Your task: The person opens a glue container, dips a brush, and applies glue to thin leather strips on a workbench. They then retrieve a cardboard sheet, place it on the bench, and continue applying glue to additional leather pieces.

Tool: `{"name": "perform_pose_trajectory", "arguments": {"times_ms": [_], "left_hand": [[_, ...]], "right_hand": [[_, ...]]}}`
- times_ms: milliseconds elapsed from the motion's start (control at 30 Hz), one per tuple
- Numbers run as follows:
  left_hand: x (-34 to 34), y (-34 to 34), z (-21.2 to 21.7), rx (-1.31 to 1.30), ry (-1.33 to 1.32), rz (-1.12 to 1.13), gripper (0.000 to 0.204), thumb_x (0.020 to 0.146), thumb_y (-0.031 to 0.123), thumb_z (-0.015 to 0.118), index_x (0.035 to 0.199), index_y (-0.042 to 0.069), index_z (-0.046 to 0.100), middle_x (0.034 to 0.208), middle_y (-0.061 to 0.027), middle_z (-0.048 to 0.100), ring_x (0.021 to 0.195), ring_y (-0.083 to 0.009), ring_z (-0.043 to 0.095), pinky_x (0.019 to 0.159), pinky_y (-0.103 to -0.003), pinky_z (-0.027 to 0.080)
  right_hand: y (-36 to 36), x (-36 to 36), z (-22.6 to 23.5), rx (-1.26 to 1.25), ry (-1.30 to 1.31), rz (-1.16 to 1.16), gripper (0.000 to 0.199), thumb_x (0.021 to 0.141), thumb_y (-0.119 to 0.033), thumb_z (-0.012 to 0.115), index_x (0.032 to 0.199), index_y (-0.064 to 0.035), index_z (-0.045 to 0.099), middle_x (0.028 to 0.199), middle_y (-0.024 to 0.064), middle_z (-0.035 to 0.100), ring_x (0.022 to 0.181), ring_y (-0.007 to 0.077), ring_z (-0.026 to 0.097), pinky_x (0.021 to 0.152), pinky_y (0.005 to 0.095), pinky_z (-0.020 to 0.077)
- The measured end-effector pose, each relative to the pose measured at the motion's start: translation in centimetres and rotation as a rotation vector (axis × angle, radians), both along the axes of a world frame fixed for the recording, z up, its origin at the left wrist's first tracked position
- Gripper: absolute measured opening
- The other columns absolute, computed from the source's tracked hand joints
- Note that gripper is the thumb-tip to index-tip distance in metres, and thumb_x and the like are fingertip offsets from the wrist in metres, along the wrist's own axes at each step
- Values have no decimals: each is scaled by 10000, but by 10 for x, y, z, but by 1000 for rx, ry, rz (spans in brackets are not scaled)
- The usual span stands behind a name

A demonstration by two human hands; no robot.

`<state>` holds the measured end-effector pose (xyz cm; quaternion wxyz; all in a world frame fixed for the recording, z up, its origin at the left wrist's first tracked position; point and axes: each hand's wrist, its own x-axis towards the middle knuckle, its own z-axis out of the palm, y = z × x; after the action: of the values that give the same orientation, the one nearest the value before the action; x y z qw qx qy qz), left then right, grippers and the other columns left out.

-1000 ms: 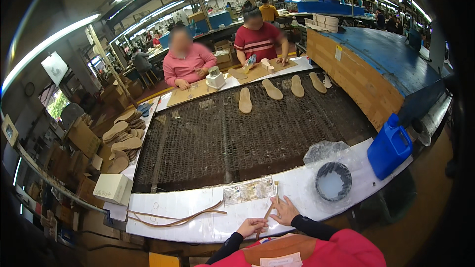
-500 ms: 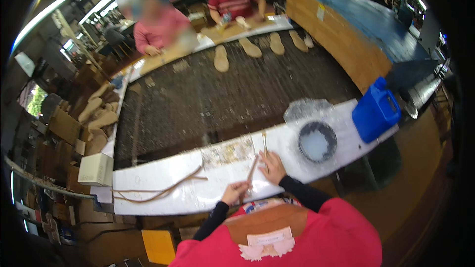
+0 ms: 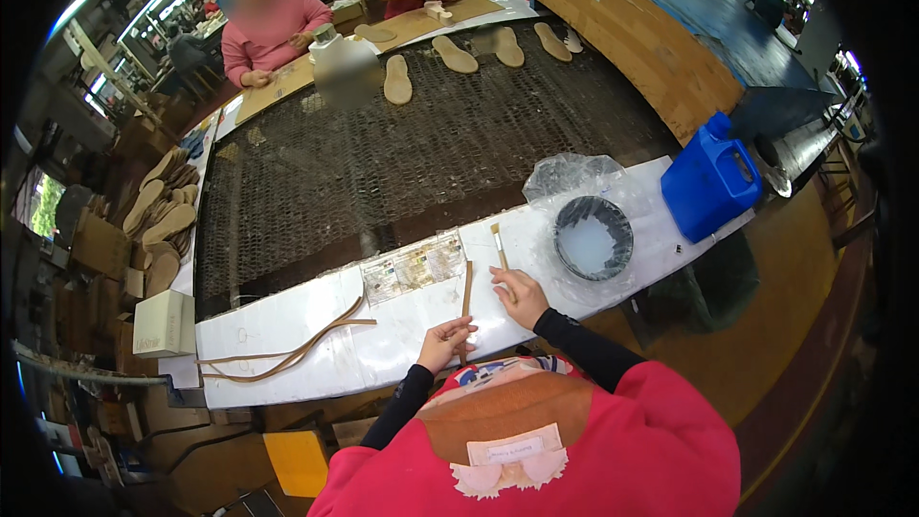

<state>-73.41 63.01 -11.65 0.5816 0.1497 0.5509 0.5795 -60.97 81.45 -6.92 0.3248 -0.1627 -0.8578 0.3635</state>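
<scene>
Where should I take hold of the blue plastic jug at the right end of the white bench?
Grip the blue plastic jug by the handle opening on its upper right side, coming from above. It lies tilted against the bench end, so its broad flat faces offer little to pinch, while the handle looks exposed. From the right hand, reach past the round dark bowl of whitish liquid rather than over it.

A white cardboard box [image 3: 160, 323] sits left of the white workbench [image 3: 287, 325] — a blue jug [image 3: 708, 177] right, its flat printed sheet [image 3: 414, 266] atop.
</scene>
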Motion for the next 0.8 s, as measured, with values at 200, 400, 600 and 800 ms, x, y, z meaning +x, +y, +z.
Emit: {"name": "perform_pose_trajectory", "arguments": {"times_ms": [200, 400, 600, 800], "left_hand": [[0, -1, 4, -1, 23, -21, 328, 888, 96, 532, 1201, 4, 508, 1051, -111, 616, 760, -162, 629, 692, -271, 543], [5, 0, 0, -2, 56, 17, 316, 886, 85, 530, 1189, -3, 517, 1044, -110, 617, 743, -136, 615, 685, -262, 539], [5, -2, -3, 3, 73, 9, 334, 888, 96, 533, 1214, 29, 507, 1049, -97, 618, 743, -146, 625, 681, -260, 538], [6, -1, 2, -3, 82, 16, 331, 883, 95, 539, 1203, 16, 510, 1041, -100, 617, 739, -143, 622, 686, -264, 539]], "right_hand": [[-5, -38, -25, 348, -86, 118, 250, 785, -164, 594, 996, -42, 538, 1119, 122, 567, 1054, 301, 495, 944, 411, 352], [-1, -31, -38, 167, -254, 154, 516, 786, -219, 605, 1226, -15, 429, 1044, 129, 563, 1039, 285, 493, 934, 416, 348], [-4, -27, -36, 259, -97, 131, 407, 770, -158, 630, 1136, -27, 511, 1040, 119, 584, 996, 293, 515, 876, 393, 384], [18, -13, 50, 148, 83, 53, 276, 814, -102, 597, 1079, -27, 588, 897, 107, 639, 868, 276, 568, 766, 361, 438]]}}
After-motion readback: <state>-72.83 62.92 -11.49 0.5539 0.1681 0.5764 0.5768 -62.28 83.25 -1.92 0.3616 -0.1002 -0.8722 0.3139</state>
